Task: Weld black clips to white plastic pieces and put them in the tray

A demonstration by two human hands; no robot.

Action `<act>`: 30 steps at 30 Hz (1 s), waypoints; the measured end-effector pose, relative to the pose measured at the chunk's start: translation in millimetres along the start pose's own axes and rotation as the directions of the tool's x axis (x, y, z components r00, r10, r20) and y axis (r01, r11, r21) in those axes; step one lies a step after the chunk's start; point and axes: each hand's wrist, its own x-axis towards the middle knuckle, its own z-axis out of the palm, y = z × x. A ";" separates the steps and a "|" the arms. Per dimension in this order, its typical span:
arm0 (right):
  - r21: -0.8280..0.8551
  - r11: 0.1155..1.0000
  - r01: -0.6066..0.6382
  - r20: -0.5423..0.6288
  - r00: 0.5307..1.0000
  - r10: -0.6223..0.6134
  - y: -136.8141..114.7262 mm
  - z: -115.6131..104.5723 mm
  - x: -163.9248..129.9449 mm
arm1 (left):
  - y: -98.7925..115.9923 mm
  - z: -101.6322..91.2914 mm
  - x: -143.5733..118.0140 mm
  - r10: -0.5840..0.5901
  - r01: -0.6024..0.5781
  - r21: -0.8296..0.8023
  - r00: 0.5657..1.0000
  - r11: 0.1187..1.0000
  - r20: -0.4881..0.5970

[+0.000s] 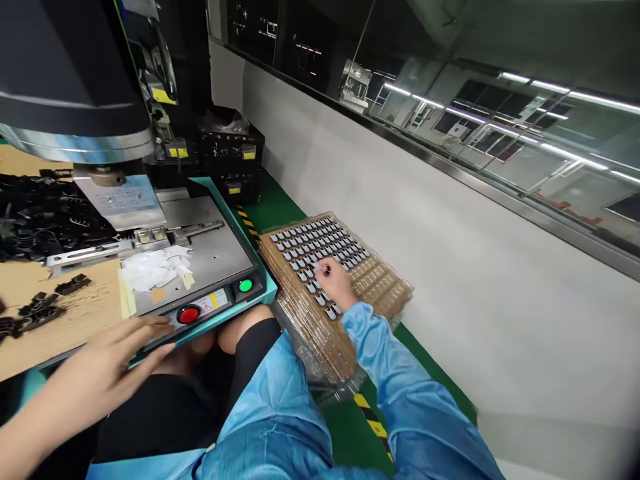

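Note:
My right hand (338, 285) is over a clear plastic tray (383, 283) on the right. Its thumb and fingers are pinched on a small part (327, 271), mostly hidden, with a dark bit showing. Rows of small grey-and-black parts (300, 248) fill the tray's far and left pockets. My left hand (113, 363) lies with fingers stretched out at the front edge of the bench machine, holding nothing. Its fingertips are close to the red button (189, 315). A green button (245, 286) is further right on the same panel.
A metal block (123, 200) hangs under the machine head, above a fixture (150, 235). White scraps (157, 268) lie on the machine plate (220, 250). Black parts (45, 213) are heaped on cardboard at left. Black crates (230, 157) stand behind; a white wall (425, 253) borders the right.

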 end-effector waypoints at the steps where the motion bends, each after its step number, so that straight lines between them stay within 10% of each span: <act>1: -0.051 0.995 -0.082 -0.030 0.996 0.080 23.2 -14.4 -3.9 | 0.1 17.3 3.0 0.002 0.001 -0.035 0.998 0.999 0.069; 7: -0.309 0.891 -0.333 -0.065 0.942 0.330 97.6 -52.8 -51.3 | 8.0 76.1 -2.8 0.018 0.060 -0.221 0.942 0.973 0.334; 22: -0.495 0.771 -0.400 0.004 0.886 0.463 81.9 -26.8 -75.6 | -10.8 96.5 -21.6 0.005 0.100 -0.221 0.902 0.970 0.431; 30: -0.532 0.787 -0.313 -0.014 0.932 0.361 89.3 -32.8 -78.8 | -14.3 99.5 -22.2 0.036 0.058 -0.205 0.903 0.977 0.427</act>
